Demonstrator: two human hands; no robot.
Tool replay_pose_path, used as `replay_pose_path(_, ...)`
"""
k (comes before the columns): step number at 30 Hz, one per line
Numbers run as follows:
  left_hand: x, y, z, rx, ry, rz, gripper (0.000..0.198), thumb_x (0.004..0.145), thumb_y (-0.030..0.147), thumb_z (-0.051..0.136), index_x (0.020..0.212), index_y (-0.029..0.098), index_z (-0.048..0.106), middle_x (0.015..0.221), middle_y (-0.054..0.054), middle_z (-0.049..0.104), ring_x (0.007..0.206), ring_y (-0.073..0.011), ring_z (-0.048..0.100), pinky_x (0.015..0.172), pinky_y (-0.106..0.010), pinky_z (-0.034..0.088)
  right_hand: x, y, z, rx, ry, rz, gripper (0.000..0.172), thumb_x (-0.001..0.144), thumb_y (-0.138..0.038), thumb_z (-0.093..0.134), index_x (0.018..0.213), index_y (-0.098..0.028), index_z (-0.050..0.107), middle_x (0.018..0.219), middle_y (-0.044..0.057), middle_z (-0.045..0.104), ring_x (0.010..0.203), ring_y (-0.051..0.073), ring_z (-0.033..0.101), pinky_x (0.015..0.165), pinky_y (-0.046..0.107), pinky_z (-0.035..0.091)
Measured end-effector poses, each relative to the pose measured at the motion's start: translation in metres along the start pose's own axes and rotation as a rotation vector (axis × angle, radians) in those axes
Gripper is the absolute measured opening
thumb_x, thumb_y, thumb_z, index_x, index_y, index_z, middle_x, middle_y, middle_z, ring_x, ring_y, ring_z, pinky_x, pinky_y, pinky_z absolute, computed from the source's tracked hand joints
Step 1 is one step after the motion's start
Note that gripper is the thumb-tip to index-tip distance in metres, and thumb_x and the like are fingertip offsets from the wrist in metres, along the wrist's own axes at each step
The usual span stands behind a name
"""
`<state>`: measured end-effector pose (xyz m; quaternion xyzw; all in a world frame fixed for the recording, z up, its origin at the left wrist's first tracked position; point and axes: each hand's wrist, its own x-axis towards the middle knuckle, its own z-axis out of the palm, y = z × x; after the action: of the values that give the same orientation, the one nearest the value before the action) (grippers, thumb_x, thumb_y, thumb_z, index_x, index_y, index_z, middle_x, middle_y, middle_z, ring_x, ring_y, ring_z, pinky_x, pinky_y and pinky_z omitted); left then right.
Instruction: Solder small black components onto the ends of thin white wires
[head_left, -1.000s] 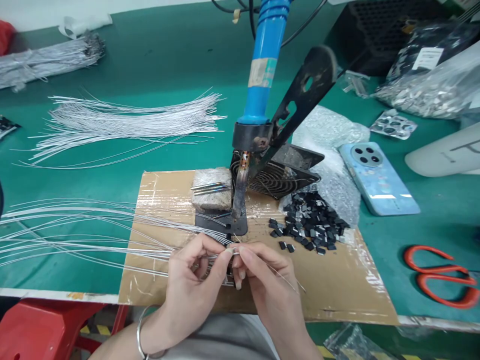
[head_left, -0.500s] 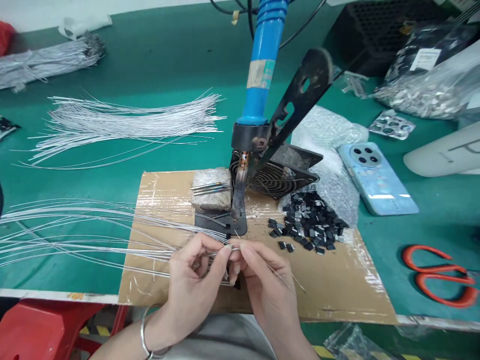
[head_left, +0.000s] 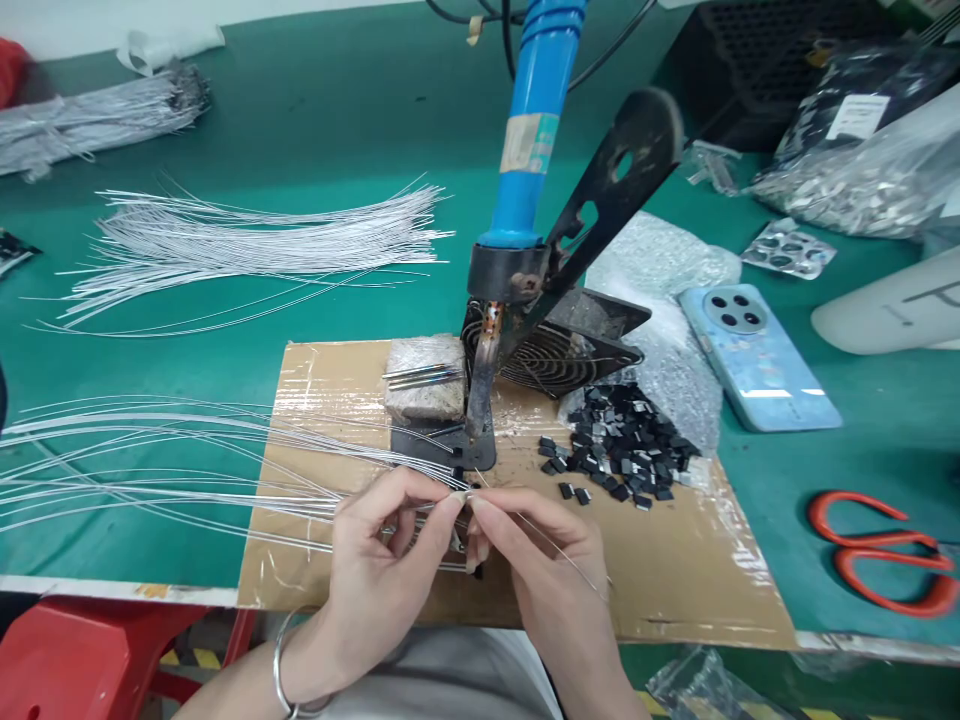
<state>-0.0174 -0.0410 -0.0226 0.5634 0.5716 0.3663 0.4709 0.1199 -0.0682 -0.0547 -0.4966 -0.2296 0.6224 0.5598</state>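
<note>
My left hand (head_left: 390,560) pinches the ends of a bundle of thin silver wires (head_left: 172,470) that fan out to the left over the cardboard sheet (head_left: 675,570). My right hand (head_left: 532,560) pinches a single thin wire that trails off to the right; its fingertips meet those of the left hand just below the soldering iron's tip (head_left: 480,400). The blue-handled soldering iron (head_left: 529,130) stands fixed in a black stand (head_left: 600,210). A pile of small black parts (head_left: 622,445) lies right of the tip. What sits between the fingertips is too small to make out.
A second fan of silver wires (head_left: 255,240) and a wrapped bundle (head_left: 90,120) lie at the back left. A small fan grille (head_left: 555,355), bubble wrap, a light-blue phone (head_left: 757,355), orange scissors (head_left: 877,550) and bags of parts (head_left: 847,180) are on the right. A red stool (head_left: 97,650) is below the table edge.
Both hands stay pinched together at the same spot with only small finger shifts; the single wire in my right hand has tilted slightly.
</note>
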Motion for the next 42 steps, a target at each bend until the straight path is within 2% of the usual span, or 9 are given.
replay_pose_path(11, -0.001, -0.004, -0.002, 0.094, 0.009, 0.118, 0.013, 0.092, 0.018, 0.066, 0.079, 0.02, 0.069, 0.061, 0.004, 0.059, 0.049, -0.0084, 0.038, 0.045, -0.022, 0.031, 0.0, -0.002, -0.003, -0.005, -0.04, 0.002, 0.005, 0.082, -0.031, 0.081, 0.082, -0.026, 0.082, 0.063, -0.002, 0.072, 0.052, 0.008, 0.064, 0.054, 0.017, 0.051)
replay_pose_path(16, -0.002, -0.005, -0.003, 0.134, -0.011, 0.145, 0.015, 0.092, 0.018, 0.065, 0.078, 0.021, 0.068, 0.058, 0.005, 0.052, 0.049, -0.0091, 0.036, 0.047, -0.024, 0.03, 0.0, -0.011, -0.002, 0.004, -0.014, 0.09, 0.011, 0.078, -0.034, 0.083, 0.076, -0.023, 0.081, 0.062, -0.002, 0.069, 0.052, 0.008, 0.061, 0.053, 0.019, 0.051)
replay_pose_path(22, -0.002, -0.004, -0.007, 0.213, -0.055, 0.2, 0.014, 0.09, 0.015, 0.067, 0.078, 0.022, 0.067, 0.056, 0.007, 0.046, 0.049, -0.0095, 0.033, 0.05, -0.026, 0.028, 0.006, -0.017, -0.012, -0.037, -0.129, 0.159, 0.014, 0.079, -0.036, 0.083, 0.075, -0.022, 0.081, 0.059, -0.001, 0.07, 0.051, 0.009, 0.063, 0.054, 0.018, 0.051)
replay_pose_path(28, -0.001, -0.003, -0.009, 0.26, -0.115, 0.215, 0.015, 0.09, 0.014, 0.066, 0.078, 0.022, 0.067, 0.055, 0.007, 0.043, 0.05, -0.0103, 0.033, 0.052, -0.026, 0.028, 0.008, -0.027, -0.016, -0.01, -0.143, 0.268, 0.018, 0.072, -0.036, 0.087, 0.07, -0.02, 0.079, 0.058, -0.002, 0.069, 0.049, 0.008, 0.062, 0.052, 0.018, 0.052)
replay_pose_path(36, -0.003, -0.005, -0.008, 0.221, -0.095, 0.124, 0.014, 0.092, 0.02, 0.065, 0.079, 0.022, 0.067, 0.058, 0.006, 0.048, 0.05, -0.0103, 0.032, 0.048, -0.026, 0.026, 0.004, -0.024, -0.014, -0.001, -0.126, 0.233, 0.016, 0.076, -0.036, 0.085, 0.077, -0.02, 0.082, 0.063, -0.001, 0.071, 0.05, 0.007, 0.063, 0.055, 0.018, 0.053)
replay_pose_path(42, -0.005, -0.007, -0.004, 0.228, -0.048, 0.175, 0.013, 0.092, 0.018, 0.066, 0.08, 0.022, 0.065, 0.056, 0.007, 0.042, 0.048, -0.0095, 0.03, 0.048, -0.025, 0.027, 0.002, -0.02, -0.01, 0.037, -0.095, 0.191, 0.014, 0.077, -0.034, 0.083, 0.076, -0.021, 0.082, 0.061, -0.001, 0.069, 0.05, 0.008, 0.062, 0.052, 0.019, 0.053)
